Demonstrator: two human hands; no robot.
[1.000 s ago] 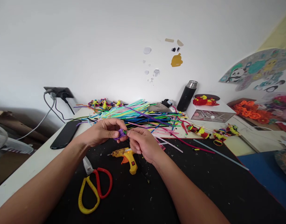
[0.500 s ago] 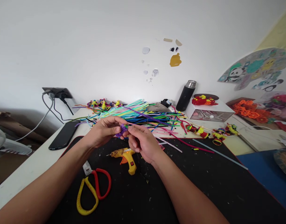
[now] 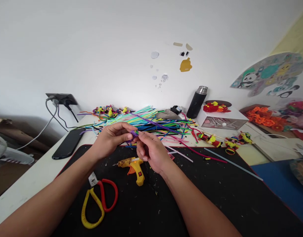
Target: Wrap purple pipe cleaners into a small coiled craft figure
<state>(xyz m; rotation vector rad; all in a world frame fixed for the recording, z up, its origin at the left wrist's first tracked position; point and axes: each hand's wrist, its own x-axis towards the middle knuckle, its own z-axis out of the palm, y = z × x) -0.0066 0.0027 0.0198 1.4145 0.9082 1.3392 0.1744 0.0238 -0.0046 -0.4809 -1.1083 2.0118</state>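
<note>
Between my two hands, above the black mat, is a small coiled purple pipe-cleaner piece with a bit of green on it. My left hand pinches it between thumb and fingers. From the other side, the thumb and forefinger of my right hand close on its right edge, and my fingers partly cover it. Below them on the mat lies a yellow glue gun, its nozzle to the left. Scissors with one red and one yellow handle lie nearer to me on the left.
Behind my hands spreads a pile of coloured pipe cleaners. A black flask stands by a white box. Small pipe-cleaner figures lie at right. A phone and a power outlet with cables are at left.
The purple piece has turned and shifted slightly right and up in my fingers. My left fingertips have come closer to the right ones. The tools on the mat stay put.
</note>
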